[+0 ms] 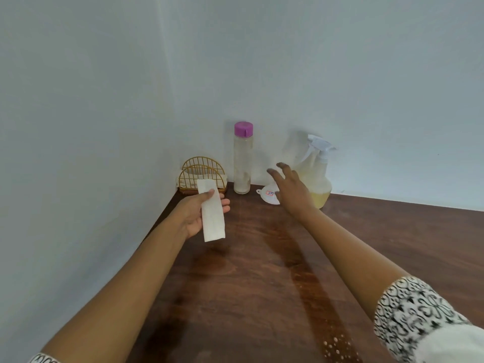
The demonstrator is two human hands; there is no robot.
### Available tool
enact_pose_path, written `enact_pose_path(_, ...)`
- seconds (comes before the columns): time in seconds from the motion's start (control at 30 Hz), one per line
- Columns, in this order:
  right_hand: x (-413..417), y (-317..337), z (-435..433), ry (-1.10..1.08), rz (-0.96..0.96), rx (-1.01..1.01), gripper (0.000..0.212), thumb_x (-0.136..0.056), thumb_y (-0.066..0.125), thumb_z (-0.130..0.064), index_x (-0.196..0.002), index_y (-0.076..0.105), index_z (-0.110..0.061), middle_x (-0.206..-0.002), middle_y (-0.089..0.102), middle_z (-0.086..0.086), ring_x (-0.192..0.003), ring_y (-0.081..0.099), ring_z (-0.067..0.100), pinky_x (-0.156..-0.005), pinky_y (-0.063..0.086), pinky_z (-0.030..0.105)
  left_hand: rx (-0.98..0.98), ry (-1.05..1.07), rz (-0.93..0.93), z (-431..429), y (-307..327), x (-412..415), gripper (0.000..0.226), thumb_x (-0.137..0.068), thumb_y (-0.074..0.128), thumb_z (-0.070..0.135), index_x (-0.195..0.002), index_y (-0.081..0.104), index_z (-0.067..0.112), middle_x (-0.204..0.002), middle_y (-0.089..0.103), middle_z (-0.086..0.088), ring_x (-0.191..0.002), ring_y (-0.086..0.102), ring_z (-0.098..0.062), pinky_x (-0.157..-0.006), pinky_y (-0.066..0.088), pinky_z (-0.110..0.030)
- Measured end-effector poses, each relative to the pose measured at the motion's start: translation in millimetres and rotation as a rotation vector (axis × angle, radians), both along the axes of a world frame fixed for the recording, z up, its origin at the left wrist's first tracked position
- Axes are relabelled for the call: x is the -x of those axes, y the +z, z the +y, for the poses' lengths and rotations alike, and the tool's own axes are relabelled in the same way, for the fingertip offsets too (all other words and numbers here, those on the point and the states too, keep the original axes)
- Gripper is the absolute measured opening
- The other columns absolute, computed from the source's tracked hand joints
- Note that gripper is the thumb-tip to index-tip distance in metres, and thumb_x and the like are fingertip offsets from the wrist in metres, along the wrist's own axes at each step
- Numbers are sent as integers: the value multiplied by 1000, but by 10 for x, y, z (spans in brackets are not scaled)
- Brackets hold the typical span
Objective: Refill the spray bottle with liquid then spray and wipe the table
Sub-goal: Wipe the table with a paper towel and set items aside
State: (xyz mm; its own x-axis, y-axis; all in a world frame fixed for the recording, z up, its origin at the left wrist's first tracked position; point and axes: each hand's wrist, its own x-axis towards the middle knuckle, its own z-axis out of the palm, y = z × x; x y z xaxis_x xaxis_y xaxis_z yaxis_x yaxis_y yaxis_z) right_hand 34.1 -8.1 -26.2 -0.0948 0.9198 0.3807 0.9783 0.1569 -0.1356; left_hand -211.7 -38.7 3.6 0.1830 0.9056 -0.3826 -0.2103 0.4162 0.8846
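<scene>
A white spray bottle (318, 176) holding yellowish liquid stands at the back of the dark wooden table (262, 271), by the wall. My right hand (290, 191) hovers just left of it with fingers spread, holding nothing. A small white funnel (269, 196) lies on the table under that hand, partly hidden. Left of the funnel stands a tall clear bottle (242, 163) with a purple cap, nearly empty. My left hand (201, 212) holds a folded white paper tissue (212, 213) above the table's left side.
A gold wire napkin holder (201, 176) with tissues stands in the back left corner against the wall. Pale walls close the table at the back and left. Wet streaks and droplets (337, 347) show on the wood near the front.
</scene>
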Motion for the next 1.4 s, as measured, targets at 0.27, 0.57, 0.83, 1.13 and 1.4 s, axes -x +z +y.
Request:
enact_pose_path(0.27,540,612,-1256,133,1058,463,41,-86,61,-45,-112,55,-15,-104,66,1,-95,63,13,-71,46,21,21,-169,-292,-703,237,-408,39,-101,37,30,-125,58,9,-118,67,-13,-102,64,-26,-88,50,-44)
enact_pose_path(0.57,-179,713,-2893,-6,998,510,13,-87,65,-26,-97,64,-18,-91,71,-2,-85,67,14,-78,54,32,-196,-383,-58,-1899,231,-1050,21,-92,57,17,-110,66,11,-101,71,-11,-89,65,-20,-83,54,-36)
enact_pose_path(0.83,-776,352,-4307,-335,889,479,9,-85,68,-24,-87,62,-18,-74,70,-5,-63,63,5,-62,48,25,-320,-644,146,-2677,-146,-1829,10,-83,70,9,-92,69,13,-73,71,1,-58,64,-5,-48,51,-18)
enact_pose_path(1.13,-1032,-180,-4714,-410,150,107,48,-89,43,-52,-120,61,-20,-126,61,-4,-116,57,18,-85,41,26,-686,-393,700,-2558,-370,-1284,20,-87,66,22,-108,68,24,-92,68,9,-79,62,-4,-76,46,-17)
enact_pose_path(1.4,-973,-622,-4630,-307,7,502,104,-56,-33,-78,-148,-15,-33,-155,-18,-19,-138,-23,-5,-116,-6,38,-738,-165,1419,-2415,-758,-364,40,-88,63,27,-124,62,12,-131,57,-17,-120,49,-39,-102,40,-50)
